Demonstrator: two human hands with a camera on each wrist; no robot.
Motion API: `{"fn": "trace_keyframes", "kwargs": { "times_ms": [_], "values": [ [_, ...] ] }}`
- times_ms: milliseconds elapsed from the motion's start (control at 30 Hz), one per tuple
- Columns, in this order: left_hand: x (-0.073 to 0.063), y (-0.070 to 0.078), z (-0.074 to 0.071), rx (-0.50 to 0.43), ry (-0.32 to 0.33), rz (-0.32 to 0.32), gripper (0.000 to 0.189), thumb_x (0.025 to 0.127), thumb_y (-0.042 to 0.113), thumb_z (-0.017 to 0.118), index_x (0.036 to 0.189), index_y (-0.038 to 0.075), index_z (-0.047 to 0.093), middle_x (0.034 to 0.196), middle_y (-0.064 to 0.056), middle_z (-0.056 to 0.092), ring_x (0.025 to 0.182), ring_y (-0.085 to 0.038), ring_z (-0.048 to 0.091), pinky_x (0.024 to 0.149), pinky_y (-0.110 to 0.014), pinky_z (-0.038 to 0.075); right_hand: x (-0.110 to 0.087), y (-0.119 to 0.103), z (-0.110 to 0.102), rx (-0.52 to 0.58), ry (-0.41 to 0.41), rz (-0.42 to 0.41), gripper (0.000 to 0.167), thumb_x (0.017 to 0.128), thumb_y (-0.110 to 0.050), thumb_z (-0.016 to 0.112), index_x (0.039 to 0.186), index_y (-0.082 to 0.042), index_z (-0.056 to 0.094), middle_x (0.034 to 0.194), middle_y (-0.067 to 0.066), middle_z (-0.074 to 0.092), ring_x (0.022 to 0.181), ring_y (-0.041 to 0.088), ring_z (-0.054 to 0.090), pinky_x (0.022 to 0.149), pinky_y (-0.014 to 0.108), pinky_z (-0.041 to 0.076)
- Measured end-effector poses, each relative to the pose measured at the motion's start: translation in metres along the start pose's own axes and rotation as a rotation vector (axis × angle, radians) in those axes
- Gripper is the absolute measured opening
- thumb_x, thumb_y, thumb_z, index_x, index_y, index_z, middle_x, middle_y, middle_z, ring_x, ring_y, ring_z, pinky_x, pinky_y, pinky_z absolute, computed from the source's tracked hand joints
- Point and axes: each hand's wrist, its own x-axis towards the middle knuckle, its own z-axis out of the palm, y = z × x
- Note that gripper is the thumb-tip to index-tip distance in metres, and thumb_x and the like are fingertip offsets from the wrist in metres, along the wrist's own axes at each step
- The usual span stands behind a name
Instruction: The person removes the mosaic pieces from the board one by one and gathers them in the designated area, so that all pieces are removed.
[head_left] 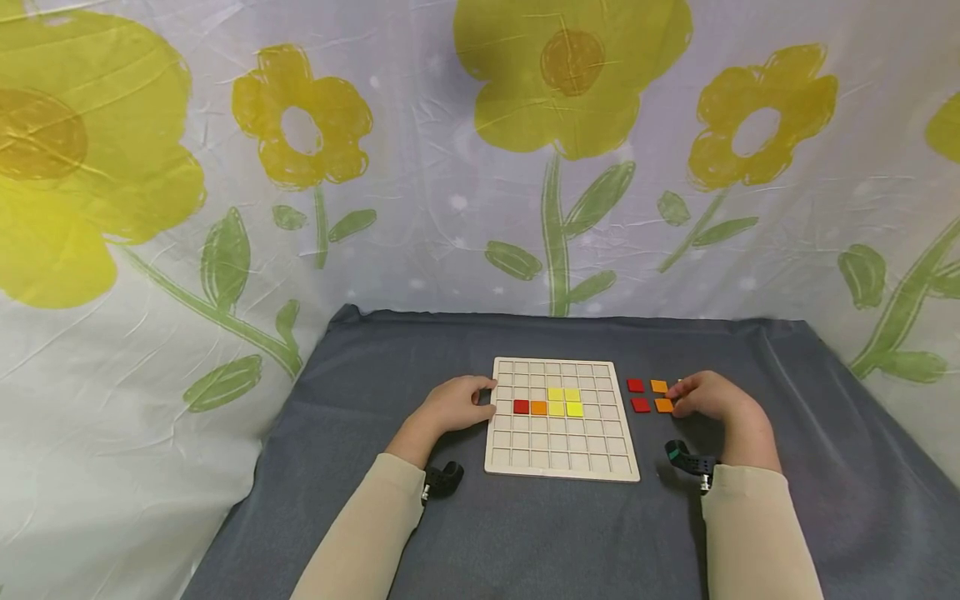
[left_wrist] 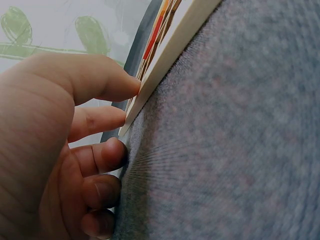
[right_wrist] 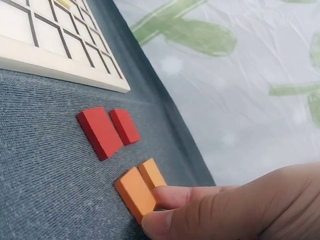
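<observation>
The left hand (head_left: pixel 453 404) rests its thumb and forefinger against the near side edge of a pale wooden board (head_left: pixel 521 458), with the other fingers loosely bent and the palm holding nothing. The board lies flat just to the right of this hand, between it and the right hand (head_left: pixel 712 396), and is marked off in small squares. Closest to the left hand on it is a red tile (head_left: pixel 521 407); going on toward the right hand come an orange tile (head_left: pixel 538 407) and two yellow tiles (head_left: pixel 566 409) in the same row, with two further yellow tiles (head_left: pixel 563 394) in the row just beyond those last two. The right hand is down on the cloth past the board's other side, its thumb at the end of the nearer loose orange tile (right_wrist: pixel 135 192) and its forefinger beside it, by the farther loose orange tile (right_wrist: pixel 152 172); whether they pinch anything or only touch, I cannot tell, since the fingers cover that spot. Left of that hand, between the orange pair and the board, lie two loose red tiles (head_left: pixel 638 396). Both wrists wear a black device (head_left: pixel 693 462) at the cuff of a beige sleeve (head_left: pixel 757 533). Under both hands spreads dark grey cloth (head_left: pixel 300 500), and beyond them hangs a flower-printed curtain (head_left: pixel 420 250).
</observation>
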Motion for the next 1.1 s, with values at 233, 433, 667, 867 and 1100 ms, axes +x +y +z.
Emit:
{"fn": "trace_keyframes", "kwargs": {
  "times_ms": [233, 433, 667, 867, 1100],
  "values": [
    [-0.001, 0.0, -0.001, -0.002, -0.007, 0.005, 0.051, 0.095, 0.031, 0.068, 0.143, 0.017, 0.063, 0.069, 0.002, 0.051, 0.058, -0.012, 0.04, 0.057, -0.031, 0.031, -0.012, -0.005, -0.006, 0.015, 0.015, -0.03, 0.039, 0.087, -0.005, 0.072, 0.124, 0.007, 0.069, 0.131, 0.031, 0.058, 0.119, 0.046, 0.051, 0.101, 0.064, 0.038],
    [-0.002, 0.002, -0.003, -0.004, -0.012, 0.001, 0.051, 0.095, 0.031, 0.069, 0.144, 0.016, 0.063, 0.068, 0.002, 0.05, 0.058, -0.013, 0.039, 0.057, -0.031, 0.031, -0.021, -0.014, -0.013, 0.044, 0.042, -0.078, 0.043, 0.096, -0.012, 0.066, 0.134, 0.008, 0.062, 0.136, 0.031, 0.057, 0.121, 0.048, 0.054, 0.101, 0.067, 0.038],
    [-0.001, 0.002, -0.002, -0.008, -0.008, 0.004, 0.052, 0.094, 0.03, 0.069, 0.143, 0.015, 0.063, 0.068, 0.002, 0.05, 0.058, -0.012, 0.04, 0.056, -0.03, 0.031, -0.025, -0.031, -0.013, 0.015, 0.085, -0.144, 0.046, 0.1, -0.019, 0.064, 0.138, 0.006, 0.06, 0.137, 0.03, 0.056, 0.117, 0.044, 0.056, 0.099, 0.063, 0.042],
    [-0.001, 0.002, -0.001, -0.004, -0.004, 0.0, 0.052, 0.094, 0.031, 0.069, 0.143, 0.015, 0.063, 0.069, 0.002, 0.051, 0.059, -0.012, 0.041, 0.056, -0.03, 0.031, -0.028, -0.05, -0.009, -0.001, 0.114, -0.194, 0.048, 0.101, -0.025, 0.064, 0.139, 0.004, 0.06, 0.139, 0.03, 0.055, 0.117, 0.042, 0.057, 0.097, 0.059, 0.045],
    [-0.001, 0.003, -0.002, -0.003, -0.001, -0.003, 0.051, 0.094, 0.03, 0.068, 0.142, 0.016, 0.064, 0.07, 0.001, 0.052, 0.06, -0.013, 0.042, 0.057, -0.03, 0.032, -0.025, -0.068, 0.0, -0.001, 0.143, -0.253, 0.045, 0.101, -0.027, 0.065, 0.137, 0.001, 0.064, 0.136, 0.026, 0.058, 0.112, 0.034, 0.058, 0.091, 0.049, 0.049]
  ]
}}
